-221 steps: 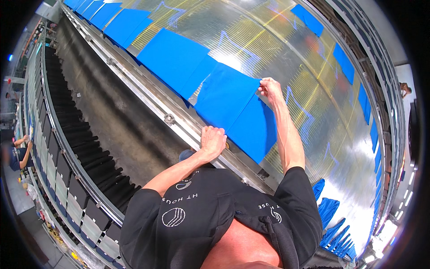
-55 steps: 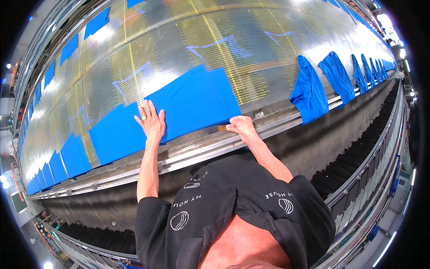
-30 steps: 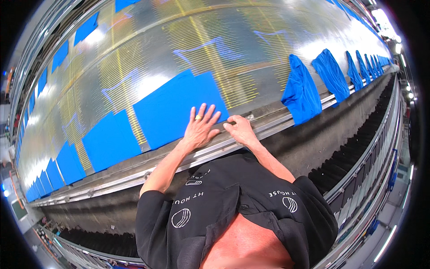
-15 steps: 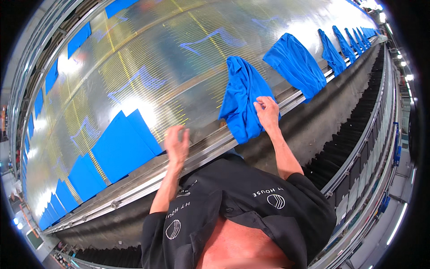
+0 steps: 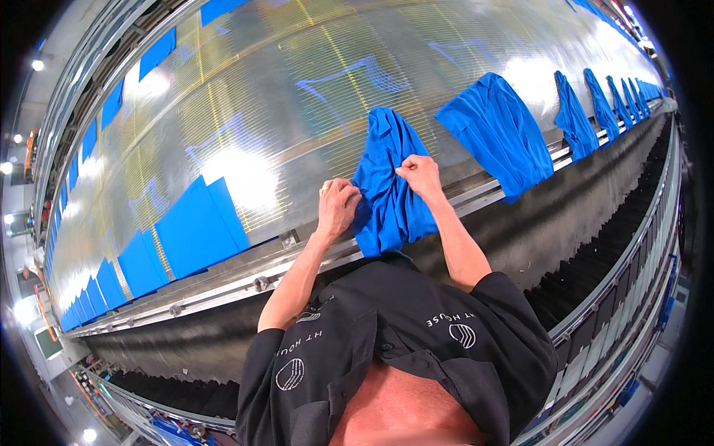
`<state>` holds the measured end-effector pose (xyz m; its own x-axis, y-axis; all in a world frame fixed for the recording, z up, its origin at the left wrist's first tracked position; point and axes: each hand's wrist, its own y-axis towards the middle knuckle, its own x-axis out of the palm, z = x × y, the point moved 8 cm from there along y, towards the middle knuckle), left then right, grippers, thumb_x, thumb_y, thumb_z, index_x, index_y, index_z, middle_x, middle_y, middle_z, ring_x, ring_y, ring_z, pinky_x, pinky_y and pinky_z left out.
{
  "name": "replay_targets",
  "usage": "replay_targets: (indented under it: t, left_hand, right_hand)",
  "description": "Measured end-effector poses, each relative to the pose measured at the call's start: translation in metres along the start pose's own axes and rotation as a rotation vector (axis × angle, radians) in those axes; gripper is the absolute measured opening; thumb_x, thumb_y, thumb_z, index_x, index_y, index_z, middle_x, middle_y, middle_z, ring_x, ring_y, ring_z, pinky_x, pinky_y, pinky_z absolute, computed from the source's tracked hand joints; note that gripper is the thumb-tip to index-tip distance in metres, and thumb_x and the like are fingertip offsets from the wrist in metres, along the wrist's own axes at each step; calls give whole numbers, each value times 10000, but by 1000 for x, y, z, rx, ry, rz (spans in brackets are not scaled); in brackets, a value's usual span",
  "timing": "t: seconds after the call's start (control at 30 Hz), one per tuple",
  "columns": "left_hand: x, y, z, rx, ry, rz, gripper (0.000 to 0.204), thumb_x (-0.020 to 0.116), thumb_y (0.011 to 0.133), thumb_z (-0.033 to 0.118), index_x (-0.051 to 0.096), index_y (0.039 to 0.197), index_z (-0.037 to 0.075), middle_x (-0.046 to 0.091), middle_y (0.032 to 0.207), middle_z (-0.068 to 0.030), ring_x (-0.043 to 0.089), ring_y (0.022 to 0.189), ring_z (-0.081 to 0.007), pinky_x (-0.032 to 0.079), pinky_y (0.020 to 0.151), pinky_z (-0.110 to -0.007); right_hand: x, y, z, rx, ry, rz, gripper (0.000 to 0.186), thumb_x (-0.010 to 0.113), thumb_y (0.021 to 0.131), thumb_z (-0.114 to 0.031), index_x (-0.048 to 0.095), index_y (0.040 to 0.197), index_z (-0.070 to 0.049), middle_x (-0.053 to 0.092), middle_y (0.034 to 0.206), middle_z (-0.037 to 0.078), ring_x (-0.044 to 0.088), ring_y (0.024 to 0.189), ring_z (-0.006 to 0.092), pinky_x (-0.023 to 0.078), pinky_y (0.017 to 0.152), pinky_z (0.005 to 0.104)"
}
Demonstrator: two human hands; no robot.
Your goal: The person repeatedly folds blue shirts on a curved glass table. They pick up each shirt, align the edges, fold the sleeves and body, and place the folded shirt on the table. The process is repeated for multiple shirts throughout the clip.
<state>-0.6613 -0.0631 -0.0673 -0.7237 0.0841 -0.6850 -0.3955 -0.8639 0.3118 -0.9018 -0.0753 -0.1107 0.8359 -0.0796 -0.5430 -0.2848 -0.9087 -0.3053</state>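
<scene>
A worker leans over the metal rail [image 5: 223, 286] of a long, shiny ribbed table [image 5: 297, 97], both hands closed on a rumpled blue garment [image 5: 390, 186] draped over the table's near edge. The left hand [image 5: 338, 208] is clenched on the cloth's left side, a ring showing on one finger; the right hand [image 5: 420, 172] pinches a fold near the top, fingers curled tight.

The garment hangs partly over the rail, its lower end drooping toward the dark belt [image 5: 520, 245] below. From here the likeliest slip, to my eye, is the cloth sliding off the edge should either grip loosen, since much of its weight seems to sit on the near side. A hurried tug could also leave creases set into it, or pull it askew against the flat, squared blue pieces [image 5: 197, 230] lying in a row to the left. The loose end might catch on the rail's bolts [image 5: 260, 282].

The garment itself is bright blue, soft and thin-looking, bunched into long vertical folds, with no clear outline yet. More crumpled blue garments [image 5: 498, 130] wait along the edge to the right, each draped much the same way.
</scene>
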Motion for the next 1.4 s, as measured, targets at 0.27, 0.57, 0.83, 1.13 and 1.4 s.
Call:
replay_targets:
  t: [0.27,0.57,0.83,1.13,1.4]
  left_hand:
    - [-54,-29,-34,-517,-545,408,80,521,1012,86,557,1010,15,641,953,-61,545,805,-97,471,725,-257]
    - [-192,-88,25,-270,-694,566,75,491,1039,93,506,1072,28,650,1149,-170,592,1029,-167,465,937,-318]
    - [-242,-73,-19,-345,-851,649,183,623,985,237,518,1004,89,654,1139,-100,576,861,-101,470,738,-236]
    - [-114,-135,-141,-1303,-908,433,501,685,899,521,662,1025,36,663,765,14,583,644,-87,442,569,-234]
    - [-113,-143,-118,-1428,-685,141,770,835,773,441,550,1293,-49,606,1265,-151,521,1221,-234,395,1042,-408]
  right_hand:
    - [-51,-39,-6,79,851,199,66,712,829,-114,685,841,-55,619,759,-8,580,695,95,470,629,262]
    - [-170,-184,-88,-450,553,751,40,622,947,-67,626,922,-36,542,881,-21,467,789,64,405,722,226]
    - [-206,-92,-161,-547,122,433,173,557,944,-103,644,1001,35,644,960,106,608,880,166,467,795,278]
    - [-104,78,-32,-251,70,429,369,634,941,-365,630,972,3,683,872,187,667,811,323,511,771,412]
    - [-92,-18,37,49,-311,117,450,748,826,-395,656,1013,4,697,944,194,671,922,352,506,825,447]
